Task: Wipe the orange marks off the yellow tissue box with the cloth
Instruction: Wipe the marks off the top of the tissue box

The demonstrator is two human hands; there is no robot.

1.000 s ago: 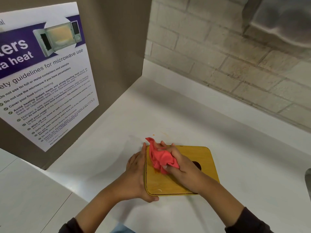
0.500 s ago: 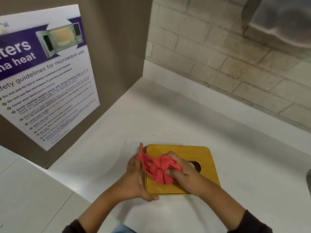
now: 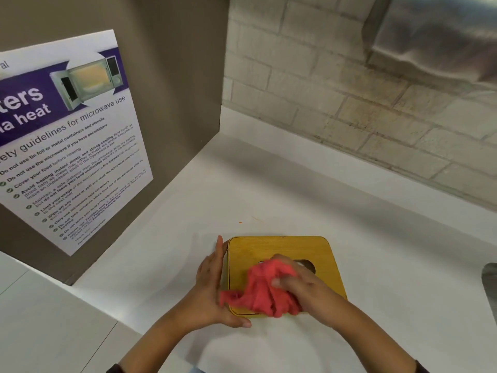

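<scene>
The yellow tissue box (image 3: 271, 247) lies flat on the white counter (image 3: 188, 200), its dark oval opening partly covered. My right hand (image 3: 304, 286) grips a crumpled red cloth (image 3: 266, 290) and presses it onto the box's near half, a flap of cloth hanging over the near left corner. My left hand (image 3: 211, 289) rests against the box's left side, fingers straight along the edge and thumb wrapped round the front corner. No orange marks show on the uncovered part of the lid.
A brown panel with a microwave safety poster (image 3: 67, 146) stands to the left. A tiled wall (image 3: 349, 109) rises behind the counter. Small orange specks (image 3: 240, 222) lie on the counter beyond the box. A grey rim (image 3: 490, 286) shows at the right edge.
My right hand has dragged the cloth from the lid's far left towards the near middle. My left hand has stayed against the box's left side.
</scene>
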